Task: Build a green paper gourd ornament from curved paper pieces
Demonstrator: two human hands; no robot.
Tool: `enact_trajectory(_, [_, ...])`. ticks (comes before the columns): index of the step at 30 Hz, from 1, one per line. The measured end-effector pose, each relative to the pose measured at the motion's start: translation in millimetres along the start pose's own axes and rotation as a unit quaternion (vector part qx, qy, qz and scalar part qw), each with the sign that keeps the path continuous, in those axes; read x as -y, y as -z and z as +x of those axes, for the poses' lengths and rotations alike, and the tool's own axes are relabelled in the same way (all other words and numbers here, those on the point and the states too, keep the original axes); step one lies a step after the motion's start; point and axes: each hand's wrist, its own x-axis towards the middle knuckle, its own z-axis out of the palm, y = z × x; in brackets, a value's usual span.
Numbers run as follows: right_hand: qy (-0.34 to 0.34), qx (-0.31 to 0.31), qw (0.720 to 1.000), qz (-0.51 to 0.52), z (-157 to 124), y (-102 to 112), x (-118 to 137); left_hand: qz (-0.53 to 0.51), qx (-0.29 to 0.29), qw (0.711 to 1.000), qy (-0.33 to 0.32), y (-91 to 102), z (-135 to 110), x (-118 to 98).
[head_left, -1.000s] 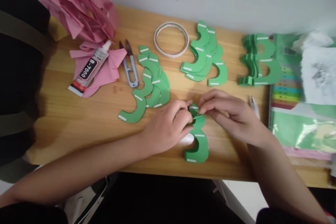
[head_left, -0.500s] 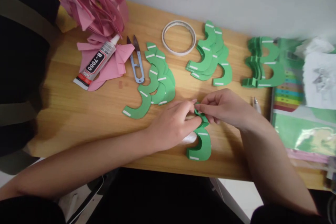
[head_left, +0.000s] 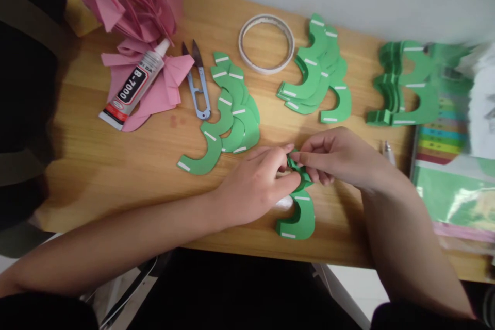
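Observation:
A stack of curved green foam pieces (head_left: 303, 219) lies near the table's front edge, with white strips at the ends of its top piece. My left hand (head_left: 257, 183) is closed around the upper part of this stack, thumb and fingers pinching it. Just to the right, my right hand (head_left: 332, 157) pinches the stack's top end between thumb and forefinger. Fingers cover most of the upper end, so what the fingertips do there is hidden. Something white and shiny (head_left: 285, 203) shows beneath my left thumb.
Farther back are a tape roll (head_left: 242, 44), thread snips (head_left: 199, 87) and green foam piles (head_left: 232, 124), (head_left: 309, 72). A B-7000 glue tube (head_left: 135, 85) rests on pink sheets (head_left: 174, 80) at left. At right are another green stack (head_left: 419, 105), a pen (head_left: 389, 152) and plastic packets (head_left: 444, 191).
The camera view has shifted slightly, moving the background things in the picture. Both hands keep their pinch on the green stack, with only small finger movement.

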Motion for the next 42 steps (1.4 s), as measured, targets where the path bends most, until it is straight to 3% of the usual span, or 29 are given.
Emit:
enact_trajectory(22, [-0.039,-0.006,0.999,0.014,0.3,0.3,0.5,0.051,-0.01,0.998,-0.037,-0.4,-0.3,0.6])
enact_trajectory(36, [-0.075,-0.041,0.996,-0.029,-0.1,-6.9,8.1,0.014,0.002,1.0,-0.008,-0.4,-0.4,-0.5])
enact_trajectory(42, [-0.089,-0.044,0.995,-0.02,1.6,-6.8,9.1,-0.051,0.017,0.997,0.054,0.5,0.5,-0.2])
